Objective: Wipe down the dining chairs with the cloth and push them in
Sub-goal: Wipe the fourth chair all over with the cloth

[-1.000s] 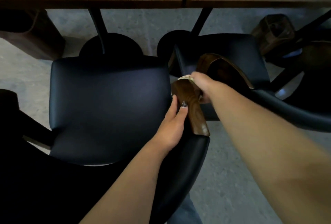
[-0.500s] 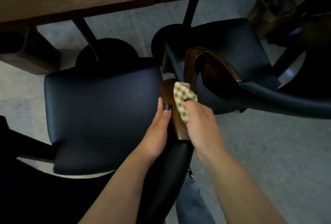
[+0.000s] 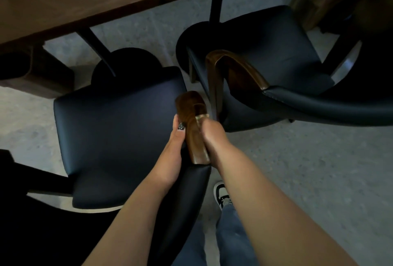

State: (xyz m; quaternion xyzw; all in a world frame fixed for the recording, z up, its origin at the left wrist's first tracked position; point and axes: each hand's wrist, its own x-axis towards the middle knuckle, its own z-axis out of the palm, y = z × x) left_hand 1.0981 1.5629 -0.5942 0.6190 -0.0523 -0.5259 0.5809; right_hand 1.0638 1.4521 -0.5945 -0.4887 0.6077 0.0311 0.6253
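My right hand (image 3: 209, 133) is on the outer side of the wooden armrest (image 3: 192, 125), and its fingers curl down over that side, so I cannot see the fingertips; only a small pale edge of the cloth (image 3: 202, 116) shows above the knuckles, so I judge the cloth is pressed between my fingers and the wood. My left hand (image 3: 173, 153) lies along the inner side of the same armrest, the fingers almost straight, the thumb with the dark nail laid against the wood, holding nothing. The armrest belongs to the near chair (image 3: 119, 136), whose dark seat is just left of my hands. Its long axis runs from me toward the worktop (image 3: 74, 4), and the rounded front end points at the worktop, leaning a little to the left. What can go wrong: the cloth is almost all hidden in my hand, so it may bunch or slip out and I would rub the wood with bare skin; I also could miss the front end and the underside, which I cannot see. The second chair (image 3: 265, 53) stands just beside, its armrest close to mine, so when I push the near chair in, the two may knock, or my right fingers may be caught between them.
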